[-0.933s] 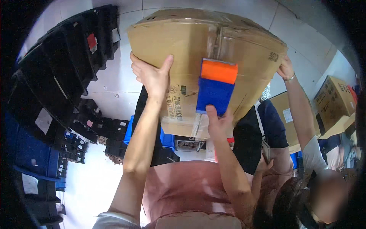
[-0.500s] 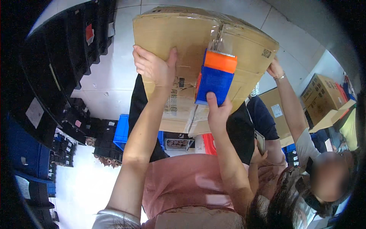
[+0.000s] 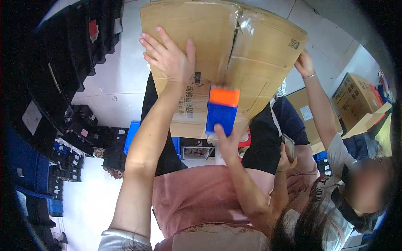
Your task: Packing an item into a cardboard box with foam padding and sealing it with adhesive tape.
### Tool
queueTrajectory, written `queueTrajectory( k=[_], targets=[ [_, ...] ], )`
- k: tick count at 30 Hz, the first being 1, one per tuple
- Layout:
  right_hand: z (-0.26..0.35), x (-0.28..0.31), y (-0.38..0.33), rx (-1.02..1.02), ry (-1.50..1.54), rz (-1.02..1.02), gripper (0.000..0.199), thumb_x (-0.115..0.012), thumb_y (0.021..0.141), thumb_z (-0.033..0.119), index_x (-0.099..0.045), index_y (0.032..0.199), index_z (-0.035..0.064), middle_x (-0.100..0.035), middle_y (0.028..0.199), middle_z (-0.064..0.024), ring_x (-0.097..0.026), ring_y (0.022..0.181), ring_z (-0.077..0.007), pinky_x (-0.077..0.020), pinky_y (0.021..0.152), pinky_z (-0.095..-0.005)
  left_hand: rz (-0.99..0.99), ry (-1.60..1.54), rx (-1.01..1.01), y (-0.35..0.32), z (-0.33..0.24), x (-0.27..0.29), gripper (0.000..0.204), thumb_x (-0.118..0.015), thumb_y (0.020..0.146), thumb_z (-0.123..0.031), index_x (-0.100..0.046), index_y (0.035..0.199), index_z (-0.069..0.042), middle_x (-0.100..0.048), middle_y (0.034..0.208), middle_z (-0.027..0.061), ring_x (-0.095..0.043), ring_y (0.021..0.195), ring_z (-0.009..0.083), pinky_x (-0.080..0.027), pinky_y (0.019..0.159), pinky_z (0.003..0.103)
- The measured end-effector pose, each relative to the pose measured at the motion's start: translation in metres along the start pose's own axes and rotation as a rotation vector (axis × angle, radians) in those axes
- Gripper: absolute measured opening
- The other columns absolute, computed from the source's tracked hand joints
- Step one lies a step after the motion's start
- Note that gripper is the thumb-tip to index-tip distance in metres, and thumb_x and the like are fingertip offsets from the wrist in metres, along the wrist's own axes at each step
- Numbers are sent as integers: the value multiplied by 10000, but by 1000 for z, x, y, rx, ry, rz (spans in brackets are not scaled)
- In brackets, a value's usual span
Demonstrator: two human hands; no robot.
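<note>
A large brown cardboard box is in front of me, its taped seam running down the face toward me. My left hand lies on the box's left part with fingers spread, holding nothing. In my right hand is a blue tape dispenser with an orange, toothed front end. My fingers wrap its lower end, over the near part of the seam; motion blurs it slightly. I cannot tell whether the dispenser touches the cardboard. A co-worker's hand is at the box's right edge.
The co-worker's other hand holds a phone close on my right. Black bins stand along the left, with a blue crate nearer. More cardboard boxes stand at the right. Beyond the box is tiled floor.
My right hand has brought the tape dispenser down toward me and slightly left along the seam. My left hand's fingers have spread and shifted up a little. The box's far edge has moved up in view.
</note>
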State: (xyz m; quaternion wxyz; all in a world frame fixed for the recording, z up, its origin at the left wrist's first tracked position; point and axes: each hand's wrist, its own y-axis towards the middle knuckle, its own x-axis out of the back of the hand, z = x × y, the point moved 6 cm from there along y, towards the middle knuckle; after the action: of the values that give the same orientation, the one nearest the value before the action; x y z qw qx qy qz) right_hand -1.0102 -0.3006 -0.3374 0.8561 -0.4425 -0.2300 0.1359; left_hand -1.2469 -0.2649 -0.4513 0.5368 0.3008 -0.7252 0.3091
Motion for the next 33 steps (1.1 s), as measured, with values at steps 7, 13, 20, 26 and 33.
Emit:
queueTrajectory(
  k=[7,13,20,26,33],
  targets=[
    [-96,42,-127,-388,-157,103,307,-662,821,146,-579,1065,-22,-635,937,-65,-563,868,-132,-445,813,-292,-10,-51,-22,0,1,-6,870,-522,809,-471,-154,1400,51,-45,1400,408,-71,1303,542,-146,968,641],
    [-158,43,-122,-468,-27,152,282,-633,861,189,-589,1039,-26,-632,926,-47,-550,833,-109,-440,784,-274,9,-37,16,-1,10,-1,938,-539,781,-522,-136,1404,52,-19,1398,414,-38,1307,545,-120,976,649],
    [-175,42,-83,-469,-111,167,333,-626,872,252,-587,1044,-31,-630,939,-42,-548,827,-100,-439,777,-267,75,-29,-51,-8,12,-2,1076,-634,662,-598,-157,1424,-6,-30,1432,363,26,1352,479,-36,977,696],
    [-176,39,-90,-489,-112,104,344,-641,859,276,-598,1024,-23,-633,908,-37,-546,808,-100,-437,763,-261,241,-195,-761,-27,-64,-2,911,-666,660,-528,-319,1394,-114,-220,1466,183,-195,1361,337,-117,1011,626],
    [-175,42,-80,-429,-134,131,377,-648,837,328,-612,1029,5,-652,869,-80,-583,779,-161,-466,741,-319,416,-264,-1083,-67,-119,-25,782,-597,749,-486,-342,1370,-85,-304,1431,163,-265,1338,291,-249,1069,406]
  ],
)
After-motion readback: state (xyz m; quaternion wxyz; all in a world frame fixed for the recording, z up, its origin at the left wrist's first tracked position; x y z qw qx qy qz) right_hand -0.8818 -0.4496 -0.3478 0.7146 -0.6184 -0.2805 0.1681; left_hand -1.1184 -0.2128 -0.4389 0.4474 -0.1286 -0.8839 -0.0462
